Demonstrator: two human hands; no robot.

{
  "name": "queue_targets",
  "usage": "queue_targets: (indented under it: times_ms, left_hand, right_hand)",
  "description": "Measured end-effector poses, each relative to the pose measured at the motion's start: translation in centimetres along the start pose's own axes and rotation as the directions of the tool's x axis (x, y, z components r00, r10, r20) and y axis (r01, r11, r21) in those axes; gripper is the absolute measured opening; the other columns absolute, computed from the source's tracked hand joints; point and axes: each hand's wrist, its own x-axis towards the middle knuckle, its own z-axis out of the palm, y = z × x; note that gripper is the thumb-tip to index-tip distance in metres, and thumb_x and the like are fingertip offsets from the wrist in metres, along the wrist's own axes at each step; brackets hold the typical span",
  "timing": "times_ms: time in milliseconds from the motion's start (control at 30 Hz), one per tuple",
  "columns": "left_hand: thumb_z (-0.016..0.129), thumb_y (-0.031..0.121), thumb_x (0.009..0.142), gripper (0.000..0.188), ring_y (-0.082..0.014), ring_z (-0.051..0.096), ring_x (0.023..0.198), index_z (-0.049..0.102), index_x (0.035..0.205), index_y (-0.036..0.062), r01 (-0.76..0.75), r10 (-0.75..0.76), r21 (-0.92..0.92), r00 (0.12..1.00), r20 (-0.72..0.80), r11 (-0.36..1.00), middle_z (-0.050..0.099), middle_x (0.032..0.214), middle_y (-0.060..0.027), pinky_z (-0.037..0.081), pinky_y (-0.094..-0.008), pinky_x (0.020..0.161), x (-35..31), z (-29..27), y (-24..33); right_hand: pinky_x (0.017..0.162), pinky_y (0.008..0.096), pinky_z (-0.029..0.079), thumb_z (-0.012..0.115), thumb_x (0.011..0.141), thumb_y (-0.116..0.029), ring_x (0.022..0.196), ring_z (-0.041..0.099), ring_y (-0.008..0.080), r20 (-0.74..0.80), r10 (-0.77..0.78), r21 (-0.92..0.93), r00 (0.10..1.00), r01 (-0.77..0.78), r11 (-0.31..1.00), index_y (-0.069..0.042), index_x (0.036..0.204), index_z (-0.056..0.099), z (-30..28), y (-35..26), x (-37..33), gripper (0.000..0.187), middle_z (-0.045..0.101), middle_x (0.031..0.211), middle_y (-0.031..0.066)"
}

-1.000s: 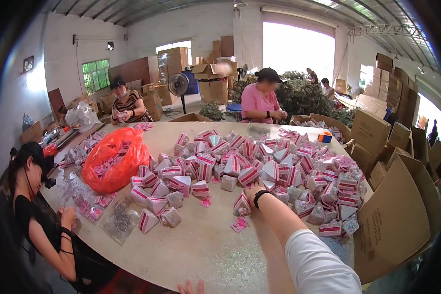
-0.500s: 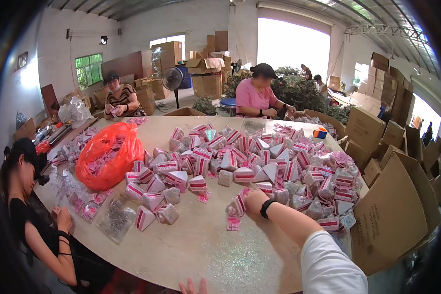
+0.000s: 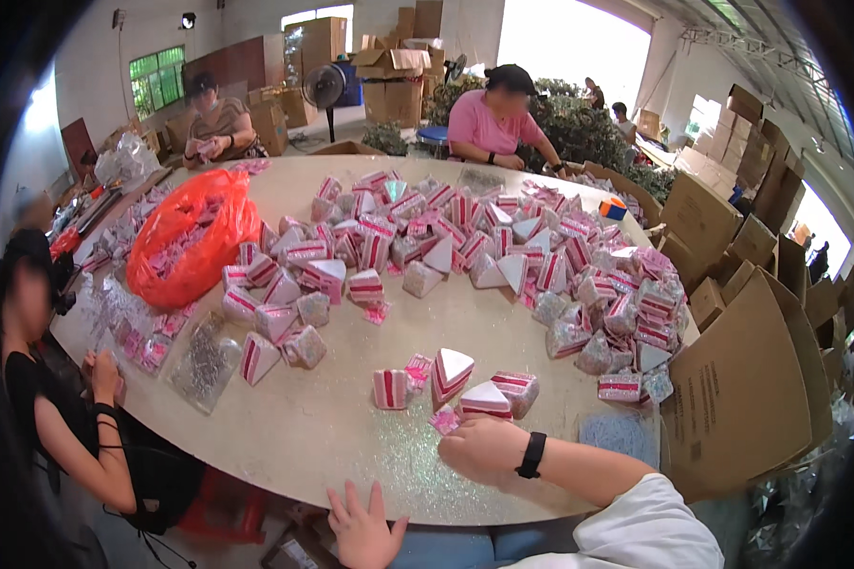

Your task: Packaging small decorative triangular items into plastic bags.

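Note:
My right hand (image 3: pixel 481 446), with a black band on its wrist, rests low over the near part of the table with its fingers curled together. Whatever they hold is hidden beneath the hand. A pink printed tag (image 3: pixel 444 419) shows at its fingers, and a white-topped toy cake slice (image 3: pixel 486 400) with pink layers sits just beyond. Close by are an upright cake slice (image 3: pixel 453 372), a wrapped slice (image 3: pixel 516 389) and another slice (image 3: pixel 389 389) farther left. My left hand (image 3: pixel 365 533) lies open, fingers spread, at the table's near edge.
A large pile of cake slices (image 3: pixel 427 228) covers the table's far half. To the left are a red plastic bag (image 3: pixel 192 237) of pink pieces and a clear bag of small metal-looking bits (image 3: pixel 207 360). Cardboard boxes (image 3: pixel 740 379) stand right. Three co-workers sit around the table.
My right hand has drawn back from the pile toward me, and several cake slices now sit near it. More of my left hand shows at the table edge. The view has tilted downward.

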Motion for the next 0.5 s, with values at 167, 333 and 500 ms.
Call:
queue_targets:
  times_ms: [167, 333, 500]
  left_hand:
    - [0.065, 0.027, 0.077, 0.049, -0.0345, 0.050, 0.107, 0.051, 0.118, 0.0054, -0.208, 0.321, -0.526, 0.938, 0.133, 0.825, 0.052, 0.114, -0.0144, 0.046, -0.0441, 0.079, 4.1, -0.4, -0.7]
    - [0.063, 0.021, 0.078, 0.048, -0.0372, 0.046, 0.117, 0.049, 0.121, 0.0053, -0.500, 0.524, -0.439, 0.848, -0.075, 0.747, 0.047, 0.129, -0.0165, 0.045, -0.0467, 0.087, 9.3, 1.3, 2.1]
    - [0.063, 0.017, 0.077, 0.046, -0.0361, 0.047, 0.115, 0.049, 0.120, 0.0063, -0.527, 0.591, -0.428, 0.807, 0.020, 0.734, 0.047, 0.129, -0.0150, 0.044, -0.0470, 0.088, 9.9, 3.2, 3.7]
  right_hand:
    - [0.071, 0.0358, 0.049, 0.054, 0.081, -0.013, 0.074, 0.063, 0.0253, -0.211, -0.032, 0.094, 0.977, 0.053, 0.994, -0.006, 0.080, 0.054, -2.2, -5.3, -1.8, 0.008, 0.060, 0.074, 0.0076]
    - [0.068, 0.0355, 0.049, 0.062, 0.076, -0.011, 0.070, 0.062, 0.0253, -0.515, 0.218, 0.085, 0.829, -0.204, 0.975, -0.006, 0.095, 0.060, -4.5, -6.5, -4.0, 0.020, 0.064, 0.080, 0.0074]
    - [0.058, 0.0373, 0.047, 0.063, 0.073, -0.009, 0.064, 0.059, 0.0271, -0.527, 0.389, 0.106, 0.756, -0.396, 0.912, -0.007, 0.096, 0.060, -6.4, -5.0, -5.7, 0.023, 0.062, 0.071, 0.0089]
